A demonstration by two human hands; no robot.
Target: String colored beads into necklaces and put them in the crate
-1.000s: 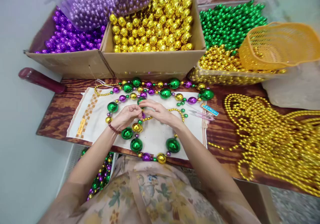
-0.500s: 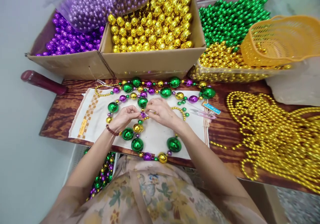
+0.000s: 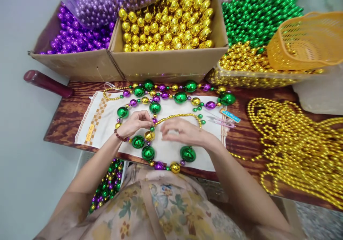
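A necklace of large green, gold and purple beads (image 3: pixel 180 97) lies looped on a white cloth (image 3: pixel 104 116) on the wooden table. My left hand (image 3: pixel 134 123) is pinched on the necklace's thread just above a gold bead (image 3: pixel 149 135). My right hand (image 3: pixel 182 131) hovers over the cloth a little to the right, blurred by motion, fingers loosely curled; whether anything is in them does not show. A thin strand of small gold beads (image 3: pixel 179 116) arcs just above the right hand.
Cardboard boxes of purple beads (image 3: pixel 72 40) and gold beads (image 3: pixel 166 22) stand at the back. Green bead strands (image 3: pixel 254 15), an orange basket (image 3: pixel 305 40) and a heap of gold strands (image 3: pixel 297 147) lie at the right. Small snips (image 3: pixel 219 120) rest beside the cloth. A bin of mixed beads (image 3: pixel 107 184) sits below the table.
My right hand has left the left hand and dropped down and to the right. The left hand keeps its pinch. The thin gold strand now lies uncovered.
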